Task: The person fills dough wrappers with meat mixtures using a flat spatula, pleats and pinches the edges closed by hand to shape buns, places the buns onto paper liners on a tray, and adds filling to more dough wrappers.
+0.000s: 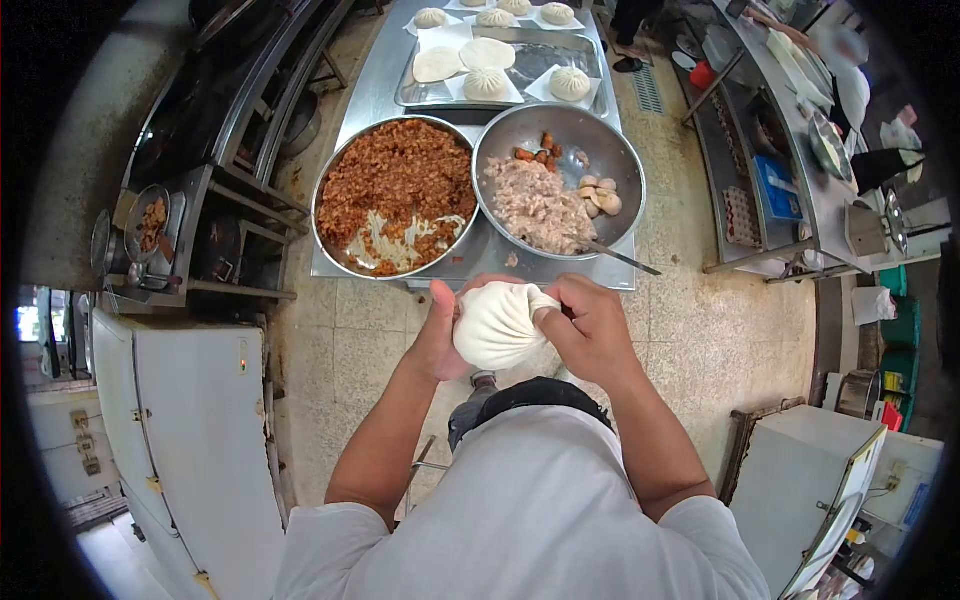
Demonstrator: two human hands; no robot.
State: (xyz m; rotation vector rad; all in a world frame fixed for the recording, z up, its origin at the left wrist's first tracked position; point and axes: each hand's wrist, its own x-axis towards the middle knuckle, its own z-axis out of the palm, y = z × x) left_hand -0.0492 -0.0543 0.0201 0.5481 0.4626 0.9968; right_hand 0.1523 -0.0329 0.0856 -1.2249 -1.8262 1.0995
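Bun: I see the pleated white bun (497,332) held between the hands, just in front of the table's (420,14) near edge, above no container.
Left hand: from here the left hand (441,335) cups the bun's left side, thumb standing up; its fingers curl round the far side, partly hidden from me.
Right hand: I have the right hand's (595,335) thumb and forefinger pinched on a fold of dough at the bun's right edge.
Left bowl: the left bowl (316,205) holds reddish-brown chopped filling (395,170), heaped towards the far side, with a pale smear over the near part.
Right bowl: in the right bowl (614,148) I make out pale pink mince (540,205), some orange-brown pieces (540,151) and rounded beige lumps (602,195). A utensil (625,258) leans out over its near rim.
Tray: behind the bowls, the tray (545,50) carries two flat dough rounds (488,54) and two finished buns (485,84) on paper.
Far end: more buns (495,17) sit on paper squares past the tray.
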